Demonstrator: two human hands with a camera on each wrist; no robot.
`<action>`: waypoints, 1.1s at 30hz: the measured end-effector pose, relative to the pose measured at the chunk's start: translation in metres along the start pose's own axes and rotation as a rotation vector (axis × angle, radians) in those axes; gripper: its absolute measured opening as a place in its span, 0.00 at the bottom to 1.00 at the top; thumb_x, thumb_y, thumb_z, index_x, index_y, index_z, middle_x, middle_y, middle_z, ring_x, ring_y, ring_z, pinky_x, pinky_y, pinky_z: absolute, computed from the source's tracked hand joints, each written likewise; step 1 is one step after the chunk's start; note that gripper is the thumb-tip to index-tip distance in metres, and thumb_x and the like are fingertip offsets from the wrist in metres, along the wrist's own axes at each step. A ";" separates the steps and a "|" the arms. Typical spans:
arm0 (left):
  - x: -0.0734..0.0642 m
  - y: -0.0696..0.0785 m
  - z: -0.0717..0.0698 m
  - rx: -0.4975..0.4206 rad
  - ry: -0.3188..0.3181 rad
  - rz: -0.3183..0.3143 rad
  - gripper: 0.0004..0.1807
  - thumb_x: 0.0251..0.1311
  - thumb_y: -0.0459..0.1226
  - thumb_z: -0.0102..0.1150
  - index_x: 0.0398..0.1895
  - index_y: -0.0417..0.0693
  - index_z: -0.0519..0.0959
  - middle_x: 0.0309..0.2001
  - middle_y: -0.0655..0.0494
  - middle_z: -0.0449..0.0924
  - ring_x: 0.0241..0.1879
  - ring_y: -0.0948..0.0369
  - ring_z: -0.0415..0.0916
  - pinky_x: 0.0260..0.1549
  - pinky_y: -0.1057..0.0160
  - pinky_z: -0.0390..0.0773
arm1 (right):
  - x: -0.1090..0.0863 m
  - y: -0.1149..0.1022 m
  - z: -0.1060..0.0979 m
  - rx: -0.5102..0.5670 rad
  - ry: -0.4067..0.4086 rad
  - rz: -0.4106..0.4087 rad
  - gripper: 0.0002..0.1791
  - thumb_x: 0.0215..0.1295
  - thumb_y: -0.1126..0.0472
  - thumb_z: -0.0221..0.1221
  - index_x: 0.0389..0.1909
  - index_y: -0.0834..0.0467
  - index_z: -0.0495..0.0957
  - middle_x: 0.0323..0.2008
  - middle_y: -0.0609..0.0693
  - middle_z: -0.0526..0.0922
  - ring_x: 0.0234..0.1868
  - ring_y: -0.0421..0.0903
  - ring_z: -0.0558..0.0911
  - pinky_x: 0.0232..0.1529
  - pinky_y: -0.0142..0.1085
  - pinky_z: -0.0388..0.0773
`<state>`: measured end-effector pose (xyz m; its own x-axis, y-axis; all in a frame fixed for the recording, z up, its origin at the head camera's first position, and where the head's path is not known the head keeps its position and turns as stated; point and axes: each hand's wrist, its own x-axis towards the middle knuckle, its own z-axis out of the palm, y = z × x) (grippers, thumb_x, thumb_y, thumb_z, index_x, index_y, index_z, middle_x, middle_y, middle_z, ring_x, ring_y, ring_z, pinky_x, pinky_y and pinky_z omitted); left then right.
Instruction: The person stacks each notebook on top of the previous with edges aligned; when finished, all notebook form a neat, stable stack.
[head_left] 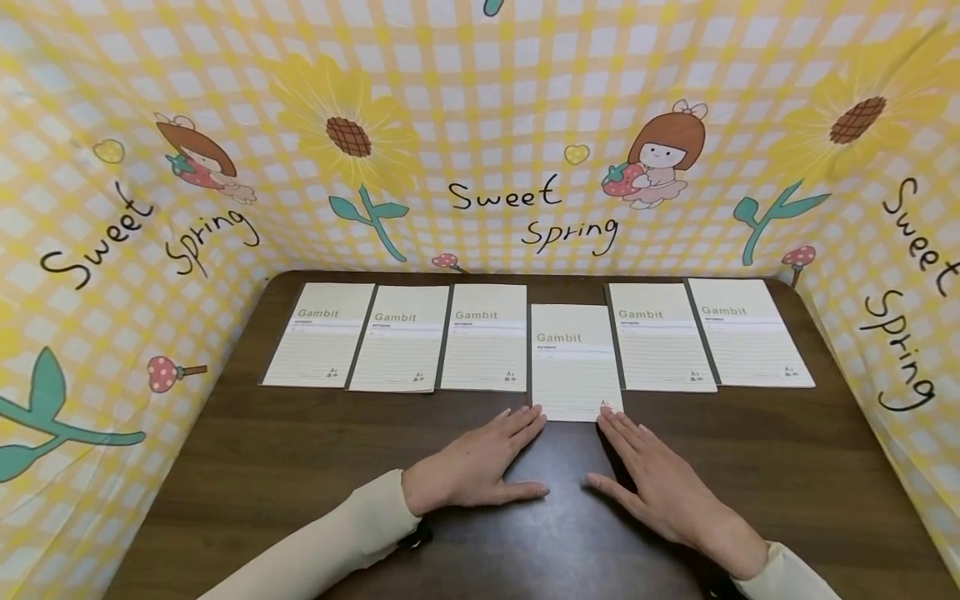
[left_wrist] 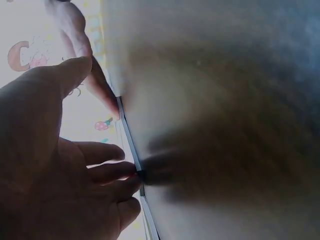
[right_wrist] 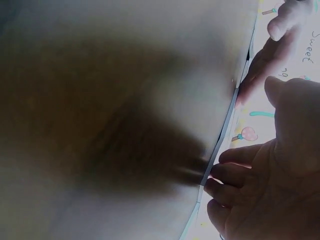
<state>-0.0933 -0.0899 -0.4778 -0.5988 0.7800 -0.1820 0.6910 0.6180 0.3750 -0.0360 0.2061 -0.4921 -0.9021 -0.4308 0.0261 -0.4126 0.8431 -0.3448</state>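
Note:
One notebook (head_left: 576, 379) with "Gambit" on its pale cover lies flat on the table, a little nearer to me than the row beside it. My left hand (head_left: 480, 462) has its straight fingertips at that notebook's near left corner, thumb spread inward. At the near right corner, the straight fingers of my right hand (head_left: 663, 483) overlap the cover's edge. In the left wrist view, the palm of the left hand (left_wrist: 55, 165) shows, its fingertips right at the notebook edge. The right wrist view has the right hand (right_wrist: 260, 185) likewise against the edge.
Matching notebooks stand in line on both sides: left ones (head_left: 318, 337), [a middle-left notebook (head_left: 483, 350) and right ones (head_left: 663, 350). All lie on a dark wooden table (head_left: 300, 467). A yellow checked cloth (head_left: 495, 108) with printed flowers hangs around the back and sides.

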 end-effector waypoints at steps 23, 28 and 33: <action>0.013 0.005 0.000 -1.115 0.424 -0.369 0.30 0.78 0.45 0.55 0.76 0.39 0.68 0.72 0.37 0.73 0.71 0.43 0.74 0.65 0.50 0.80 | 0.016 0.000 -0.019 0.795 0.122 0.464 0.41 0.77 0.58 0.60 0.81 0.69 0.53 0.79 0.68 0.60 0.78 0.61 0.66 0.64 0.24 0.75; 0.018 0.007 -0.002 -1.271 0.448 -0.399 0.28 0.78 0.40 0.54 0.74 0.33 0.68 0.70 0.32 0.74 0.69 0.42 0.75 0.65 0.52 0.80 | 0.021 0.000 -0.027 1.150 0.097 0.604 0.39 0.80 0.62 0.54 0.83 0.67 0.47 0.82 0.64 0.57 0.80 0.51 0.65 0.55 0.12 0.71; 0.021 0.007 -0.006 -1.479 0.486 -0.487 0.27 0.77 0.37 0.53 0.73 0.32 0.68 0.69 0.32 0.74 0.66 0.44 0.78 0.66 0.53 0.80 | 0.024 0.008 -0.028 1.359 0.092 0.658 0.36 0.83 0.64 0.48 0.83 0.67 0.45 0.82 0.66 0.55 0.62 0.27 0.78 0.59 0.21 0.77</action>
<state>-0.1029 -0.0697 -0.4738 -0.8939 0.2707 -0.3572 -0.3881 -0.0688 0.9191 -0.0645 0.2119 -0.4676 -0.8997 -0.0416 -0.4346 0.4366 -0.0799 -0.8961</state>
